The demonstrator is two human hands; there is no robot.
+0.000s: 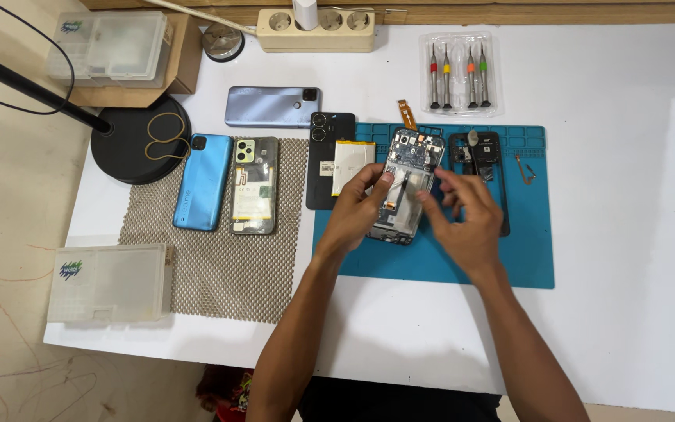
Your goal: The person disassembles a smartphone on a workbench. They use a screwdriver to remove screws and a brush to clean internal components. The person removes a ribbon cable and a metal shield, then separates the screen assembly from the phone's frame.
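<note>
surface: white table (619, 234) | on it: blue mat (525, 258), mesh mat (220, 273), lamp base (130, 152), power strip (318, 31), screwdriver pack (460, 74), two clear plastic boxes (111, 283), cardboard box (185, 66), grey-blue phone (271, 106)

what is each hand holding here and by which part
The left hand steadies the opened phone by its left edge. The right hand hovers blurred beside it, holding nothing visible.

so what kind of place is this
Probably a phone repair bench: an opened phone under both hands on a blue work mat, a set of small screwdrivers, and several other phones laid out.
</note>
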